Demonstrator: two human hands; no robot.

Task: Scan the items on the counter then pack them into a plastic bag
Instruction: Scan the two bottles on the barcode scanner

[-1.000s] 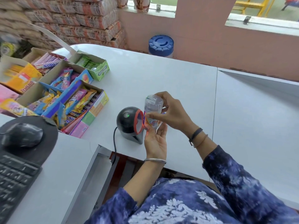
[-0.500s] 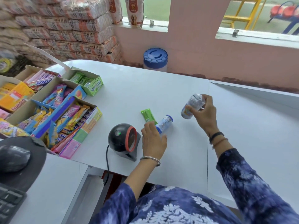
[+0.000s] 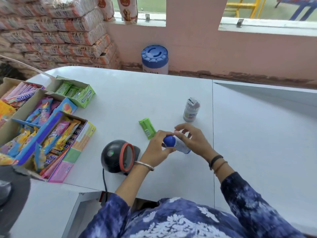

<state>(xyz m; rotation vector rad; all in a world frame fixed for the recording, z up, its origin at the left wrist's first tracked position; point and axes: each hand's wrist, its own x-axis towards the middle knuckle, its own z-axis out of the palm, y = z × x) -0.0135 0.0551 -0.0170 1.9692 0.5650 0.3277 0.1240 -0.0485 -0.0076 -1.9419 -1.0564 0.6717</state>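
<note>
A small white tube with a blue cap [image 3: 173, 143] is held just above the white counter [image 3: 130, 100], between both hands. My left hand [image 3: 157, 148] grips its blue-capped end and my right hand [image 3: 193, 141] holds the other end with fingers spread. The black dome scanner with a red ring [image 3: 120, 156] stands just left of my left hand. A green gum pack [image 3: 147, 128] lies flat beyond my left hand. A clear container [image 3: 191, 109] stands upright farther back on the right.
Open cardboard boxes of sweets and candy bars [image 3: 42, 124] fill the counter's left side, with a green gum box [image 3: 77, 93] behind them. A blue-lidded tub [image 3: 154, 60] sits past the counter's far edge. A mouse pad [image 3: 12, 194] lies at bottom left.
My right hand set the clear container upright on the counter and came back. My left hand picked up the blue-capped tube, and both hands now hold it near the scanner.
</note>
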